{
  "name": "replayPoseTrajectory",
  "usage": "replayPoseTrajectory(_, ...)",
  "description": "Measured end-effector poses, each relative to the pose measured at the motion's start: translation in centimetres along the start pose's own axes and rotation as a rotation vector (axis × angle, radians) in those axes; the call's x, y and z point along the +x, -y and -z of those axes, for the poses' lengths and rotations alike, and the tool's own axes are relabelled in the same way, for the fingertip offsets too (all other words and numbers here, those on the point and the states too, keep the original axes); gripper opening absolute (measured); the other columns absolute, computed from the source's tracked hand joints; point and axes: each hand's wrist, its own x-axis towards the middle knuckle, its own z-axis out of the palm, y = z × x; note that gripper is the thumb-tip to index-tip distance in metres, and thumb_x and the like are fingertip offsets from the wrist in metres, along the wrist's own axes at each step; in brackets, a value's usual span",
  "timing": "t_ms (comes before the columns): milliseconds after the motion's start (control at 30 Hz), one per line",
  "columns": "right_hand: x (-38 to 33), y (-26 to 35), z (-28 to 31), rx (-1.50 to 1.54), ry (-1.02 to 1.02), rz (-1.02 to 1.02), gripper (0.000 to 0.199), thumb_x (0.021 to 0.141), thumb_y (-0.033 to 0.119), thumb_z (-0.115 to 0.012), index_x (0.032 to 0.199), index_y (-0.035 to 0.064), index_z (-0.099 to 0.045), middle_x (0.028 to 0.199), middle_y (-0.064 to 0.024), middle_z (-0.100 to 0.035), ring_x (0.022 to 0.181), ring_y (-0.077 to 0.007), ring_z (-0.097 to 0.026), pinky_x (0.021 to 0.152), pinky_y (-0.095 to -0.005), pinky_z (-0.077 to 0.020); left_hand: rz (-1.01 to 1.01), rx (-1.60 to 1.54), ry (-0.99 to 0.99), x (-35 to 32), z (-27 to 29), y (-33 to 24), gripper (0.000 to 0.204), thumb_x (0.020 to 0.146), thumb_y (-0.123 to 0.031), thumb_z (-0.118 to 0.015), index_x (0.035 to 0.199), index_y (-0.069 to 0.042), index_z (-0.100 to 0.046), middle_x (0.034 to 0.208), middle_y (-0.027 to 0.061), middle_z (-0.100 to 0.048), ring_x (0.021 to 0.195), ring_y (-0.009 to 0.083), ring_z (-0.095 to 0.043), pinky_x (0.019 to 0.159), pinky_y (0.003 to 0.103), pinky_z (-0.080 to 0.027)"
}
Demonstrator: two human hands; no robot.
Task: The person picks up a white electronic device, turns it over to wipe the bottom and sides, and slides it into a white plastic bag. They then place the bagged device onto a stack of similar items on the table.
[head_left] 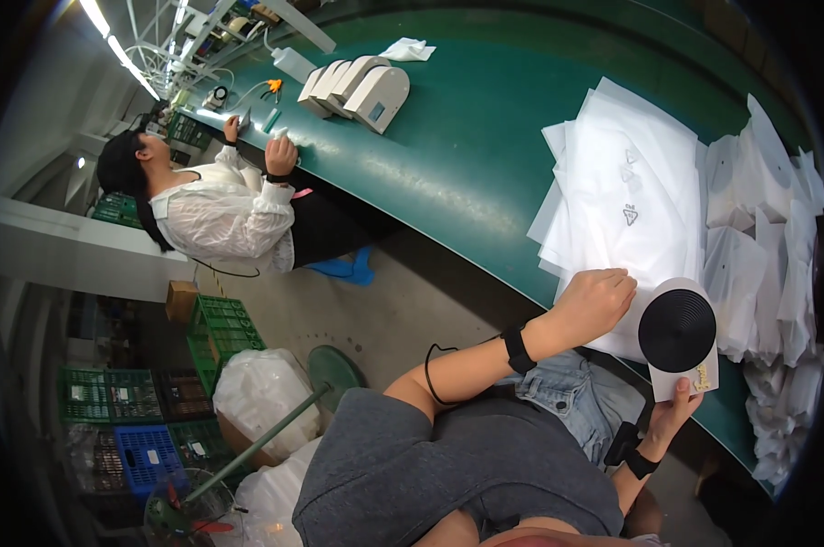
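Observation:
My right hand (674, 415) grips the lower edge of a white device (667, 383) with a large round black ringed disc (677, 330) on its face and a small gold-coloured detail in one corner. The device is tilted up at the table's near edge. To its left, my left hand (597, 305) is over a stack of translucent white plastic bags (626, 182), its fingers curled and thumb and fingertips together at the top bag. Whether a fold of the bag is pinched between them cannot be made out.
Bagged items (749, 264) crowd the right side of the green table (466, 191). Several pale round-topped devices (375, 98) stand farther back. Left, a co-worker (220, 210) in white sits at the same table. Crates (147, 456), white sacks (264, 397) and a green-poled stand (257, 447) occupy the floor.

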Motion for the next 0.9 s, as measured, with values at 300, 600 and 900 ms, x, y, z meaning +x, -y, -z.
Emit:
replayPoseTrajectory(300,-0.6,1.4,-0.3,0.017,-0.047,0.023,0.052,0.079,0.01,-0.069,0.121,-0.0044,-0.043,0.112,-0.0109,-0.055,0.096,-0.0169,-0.057,0.084,-0.0286,-0.047,-0.071,-0.033,0.069,-0.2,-0.9,0.0,0.017,0.073,0.002,-0.054,0.089,0.001,-0.059,0.087,0.0154,-0.063,0.081,0.0301,-0.063,0.069,0.036,-0.051)
replayPoseTrajectory(600,-1.1,8.4,-4.5,-0.419,-0.046,0.438,0.073,0.068,0.017,-0.081,0.127,-0.0015,-0.042,0.106,-0.0108,-0.061,0.092,-0.0188,-0.059,0.084,-0.0297,-0.0451,-0.048,0.028,0.153,-1.1,-1.0,0.4,0.039,0.073,0.009,-0.05,0.109,-0.001,-0.058,0.108,0.0188,-0.061,0.101,0.0338,-0.059,0.084,0.041,-0.048)
replayPoseTrajectory(900,-3.2,12.9,-1.3,-1.32,0.277,1.069,0.079,0.075,0.02,-0.074,0.138,0.0101,-0.026,0.115,-0.008,-0.063,0.113,-0.0269,-0.054,0.103,-0.0504,-0.0287,-0.045,0.045,0.206,-0.9,-1.0,-0.3,0.039,0.075,0.009,-0.05,0.111,-0.001,-0.059,0.111,0.018,-0.061,0.106,0.0321,-0.058,0.086,0.039,-0.047)
